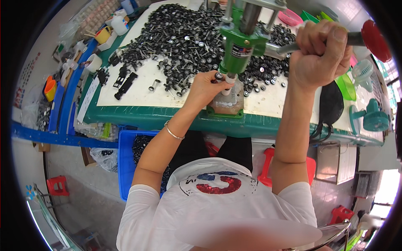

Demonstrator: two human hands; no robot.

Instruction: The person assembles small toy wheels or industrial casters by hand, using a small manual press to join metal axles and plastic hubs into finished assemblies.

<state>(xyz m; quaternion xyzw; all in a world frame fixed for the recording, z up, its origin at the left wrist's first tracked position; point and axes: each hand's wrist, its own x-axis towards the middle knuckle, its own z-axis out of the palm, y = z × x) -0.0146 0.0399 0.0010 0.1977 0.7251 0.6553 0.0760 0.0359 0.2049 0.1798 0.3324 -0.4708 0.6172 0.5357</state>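
Note:
A green hand press (234, 58) stands at the table's front edge, its base plate (226, 109) on the tabletop. My right hand (320, 56) is raised, closed around the metal lever (356, 39) of the press, just inward of its red knob (377, 41). Under the ram, my left hand (204, 90) pinches a small black toy wheel (218, 77) with a silver centre. Its fingertips are by a pale post (226, 90) on the base. Whether an axle is fitted to this wheel is hidden. A large heap of black wheels and axles (180, 37) spreads behind and around the press.
Black plastic chassis parts (125, 85) and a loose wheel pair (154, 85) lie on the left of the white tabletop (138, 98). A black bag (331, 104) and small green fans (374, 117) are at the right. Below is a blue bin (124, 167) holding dark parts.

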